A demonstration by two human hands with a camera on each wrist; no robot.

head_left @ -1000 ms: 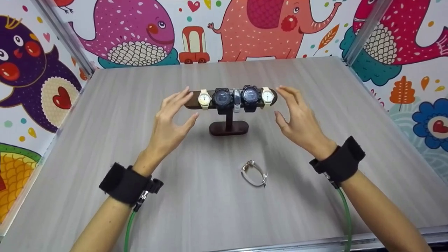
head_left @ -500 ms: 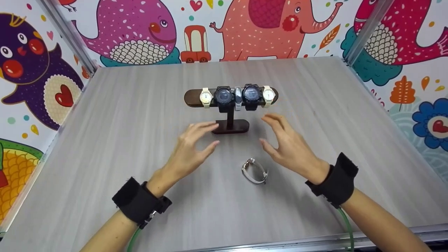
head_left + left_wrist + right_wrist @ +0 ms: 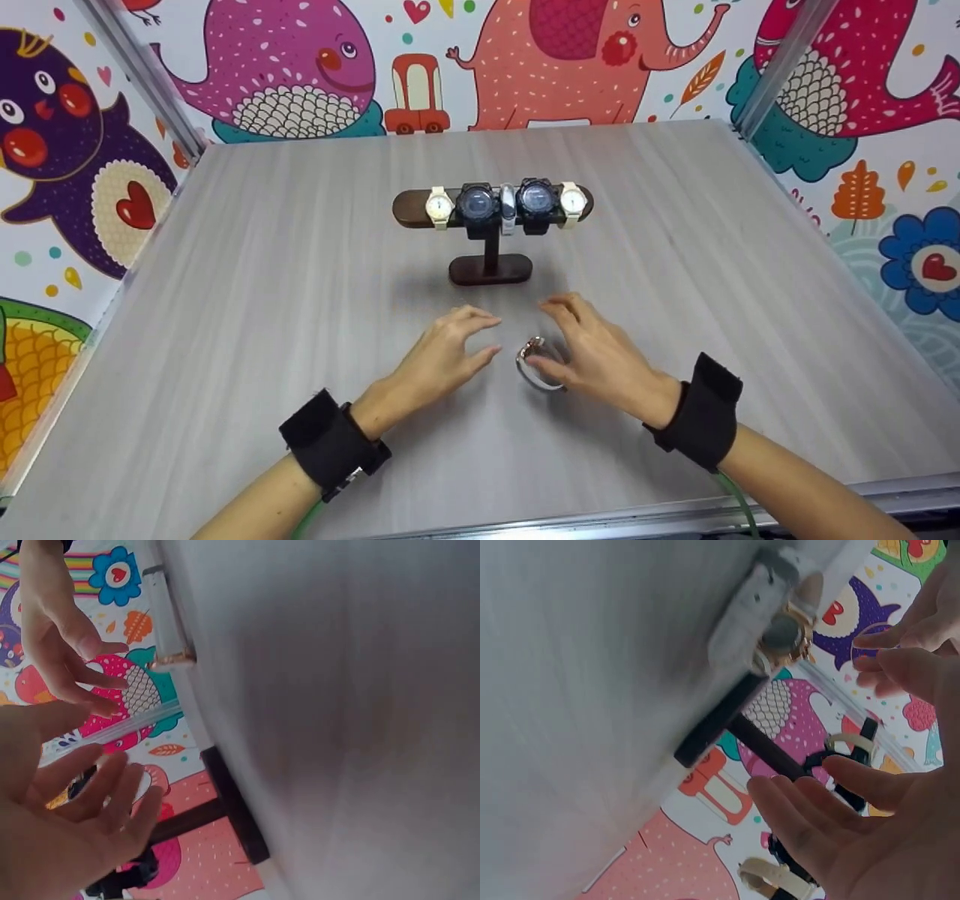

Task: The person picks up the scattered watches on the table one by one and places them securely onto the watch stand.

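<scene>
A wristwatch with a pale strap and a rose-gold case (image 3: 531, 349) lies on its side on the table, its strap closed in a loop. My right hand (image 3: 604, 367) hovers over its right part, fingers apart and relaxed, hiding some of the strap. To the watch's left my left hand (image 3: 431, 360) floats with loosely bent fingers and nothing in them. In the right wrist view the watch (image 3: 784, 637) stands clear of the right fingers. Beyond both hands, a dark wooden watch stand (image 3: 490, 270) carries several watches along its bar.
On the bar sit a cream watch (image 3: 439, 208) at left, two black digital watches, a slim silver band (image 3: 508, 210) between them, and another cream watch (image 3: 573, 201) at right. Printed cartoon walls (image 3: 555, 67) close off the back and sides. A metal edge (image 3: 570, 521) runs along the front.
Both hands have drawn back from the ends of the stand's bar toward the near side and inward, the right now over the loose watch. The stand and watches have stayed put.
</scene>
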